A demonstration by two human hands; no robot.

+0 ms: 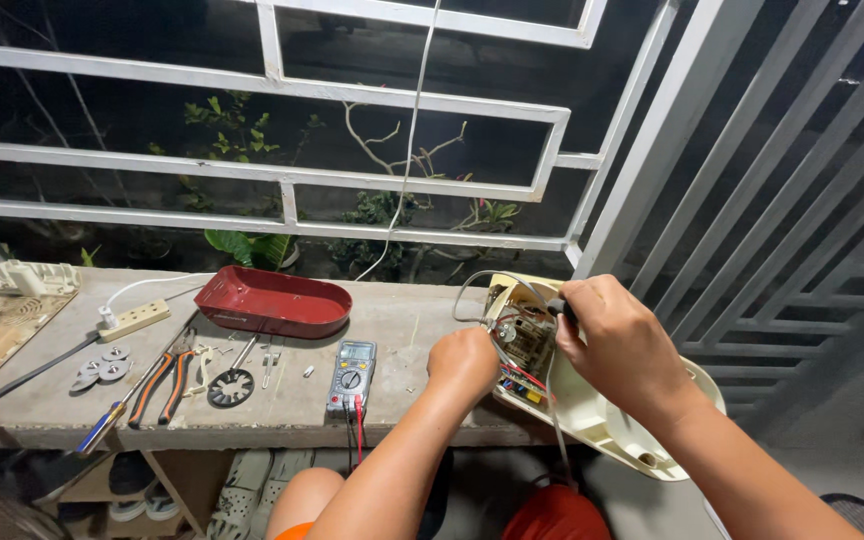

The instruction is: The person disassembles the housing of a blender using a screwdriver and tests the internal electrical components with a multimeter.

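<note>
A cream plastic appliance housing [607, 415] lies open at the right end of a concrete ledge [282, 400], with a circuit board and red and coloured wires [524, 378] inside. My left hand [464, 362] is closed in a fist against the board's left side; what it pinches is hidden. My right hand [620, 345] reaches over the housing's top and grips a small dark part [559, 308] between thumb and fingers. A grey cable [472, 285] loops out of the housing.
On the ledge lie a multimeter [352, 375] with red and black leads, a red plastic cover [272, 300], pliers [167, 380], a screwdriver [102, 425], metal discs [102, 367], a black ring part [230, 387], screws and a power strip [134, 320]. White metal bars [282, 175] stand behind.
</note>
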